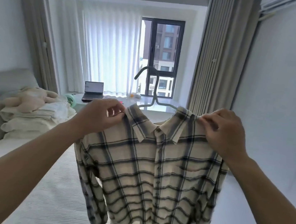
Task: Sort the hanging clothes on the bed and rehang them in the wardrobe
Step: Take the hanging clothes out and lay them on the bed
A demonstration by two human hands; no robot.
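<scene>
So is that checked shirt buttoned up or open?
Buttoned: the shirt front lies closed along its placket, collar meeting beneath the hanger.

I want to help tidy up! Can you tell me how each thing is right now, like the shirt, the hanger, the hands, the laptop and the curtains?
Plaid shirt: on the hanger, held up, buttoned.
Hanger: inside the shirt, hook sticking up.
Left hand: pinching the shirt's shoulder.
Right hand: pinching the other shoulder.
Laptop: open.
Sheer curtain: drawn partway, window partly uncovered.
Plush toy: lying on folded bedding.
</scene>
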